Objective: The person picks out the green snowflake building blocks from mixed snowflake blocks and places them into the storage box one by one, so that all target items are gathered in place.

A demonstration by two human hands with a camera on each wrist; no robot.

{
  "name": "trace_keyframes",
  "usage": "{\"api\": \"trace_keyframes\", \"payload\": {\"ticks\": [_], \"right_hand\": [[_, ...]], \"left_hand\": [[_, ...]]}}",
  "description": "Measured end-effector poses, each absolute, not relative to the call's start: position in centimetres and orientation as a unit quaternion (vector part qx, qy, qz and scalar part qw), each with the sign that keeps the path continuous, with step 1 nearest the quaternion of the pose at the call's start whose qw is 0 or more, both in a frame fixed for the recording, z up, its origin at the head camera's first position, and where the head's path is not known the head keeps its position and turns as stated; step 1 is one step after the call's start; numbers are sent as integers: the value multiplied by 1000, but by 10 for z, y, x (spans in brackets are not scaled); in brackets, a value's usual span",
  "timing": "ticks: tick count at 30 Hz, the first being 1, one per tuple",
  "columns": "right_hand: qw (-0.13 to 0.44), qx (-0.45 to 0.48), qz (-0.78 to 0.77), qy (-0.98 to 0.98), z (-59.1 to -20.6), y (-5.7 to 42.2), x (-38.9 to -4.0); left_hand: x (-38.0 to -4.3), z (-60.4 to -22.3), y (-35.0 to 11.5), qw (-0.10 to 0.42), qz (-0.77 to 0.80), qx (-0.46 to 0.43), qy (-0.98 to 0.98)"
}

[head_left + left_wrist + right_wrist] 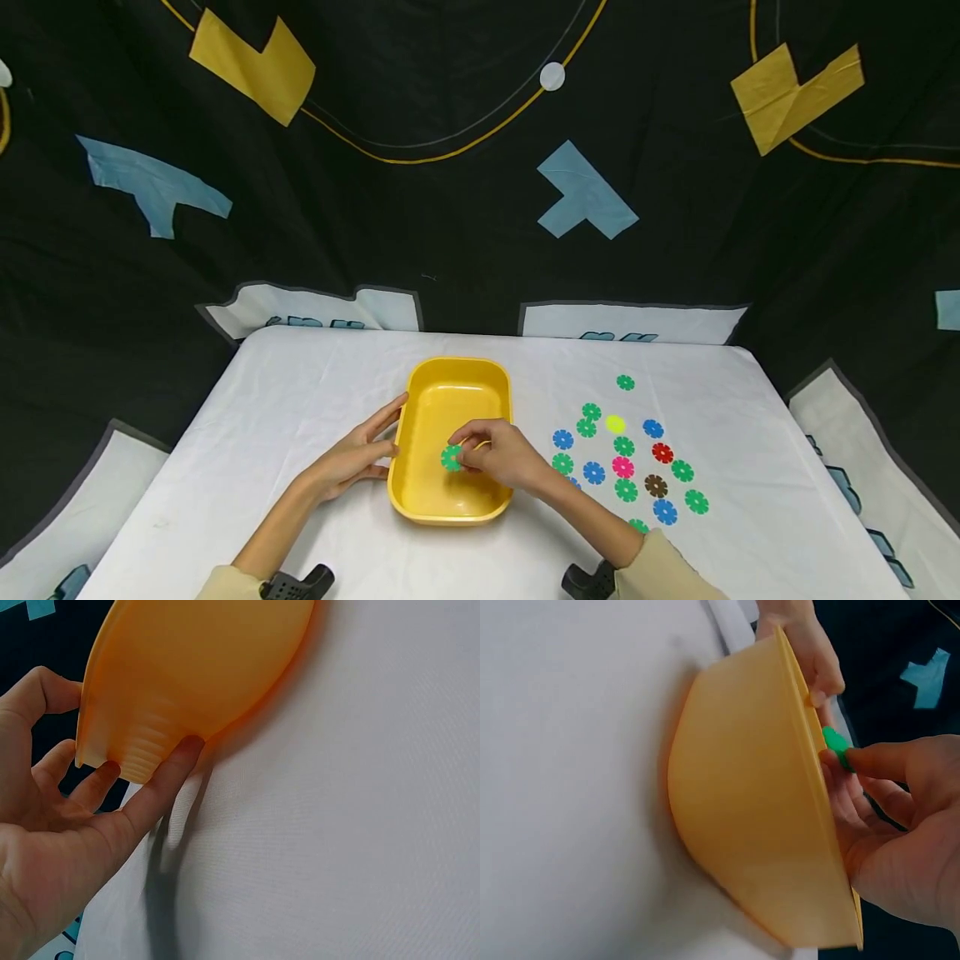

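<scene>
A yellow tray [450,500] stands on the white table. My left hand [352,458] holds its left side, with fingers at the rim and others against the outer wall [172,682]. Over the inside of the tray, my right hand [495,454] pinches a green notched disc [451,458] between thumb and fingertips. In the right wrist view the green disc [835,742] shows just beyond the tray's rim [810,742]. No other disc shows in the visible part of the tray, though my right hand covers some of its floor.
Right of the tray lie several loose notched discs: green [626,490], blue [665,512], red [662,452], pink [622,467] and brown [656,486], plus a plain yellow one [615,424]. My right forearm partly covers a few. A black curtain [450,250] hangs behind the table [315,367].
</scene>
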State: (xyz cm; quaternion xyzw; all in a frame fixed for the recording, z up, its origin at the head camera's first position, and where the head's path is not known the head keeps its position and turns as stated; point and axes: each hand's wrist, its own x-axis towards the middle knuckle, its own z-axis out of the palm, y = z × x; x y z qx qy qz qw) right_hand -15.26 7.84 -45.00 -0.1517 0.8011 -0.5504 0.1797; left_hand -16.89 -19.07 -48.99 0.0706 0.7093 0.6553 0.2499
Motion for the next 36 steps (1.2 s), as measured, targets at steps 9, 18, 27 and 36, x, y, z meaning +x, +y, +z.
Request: {"api": "trace_keyframes", "payload": {"ticks": [9,18,27,36], "right_hand": [[194,-160,-476,843,-459,50,-157],[209,-159,-430,864,-470,34,-157],[215,-160,-421,866,-477,31,-158],[213,-167,-404,874,-481,28,-158]], "left_hand": [[-170,-491,-191,255,655,70,708],[-170,-492,-190,259,657,71,704],[-169,-492,-190,257,659,62,704],[-170,-492,-191,257,656,66,706]]}}
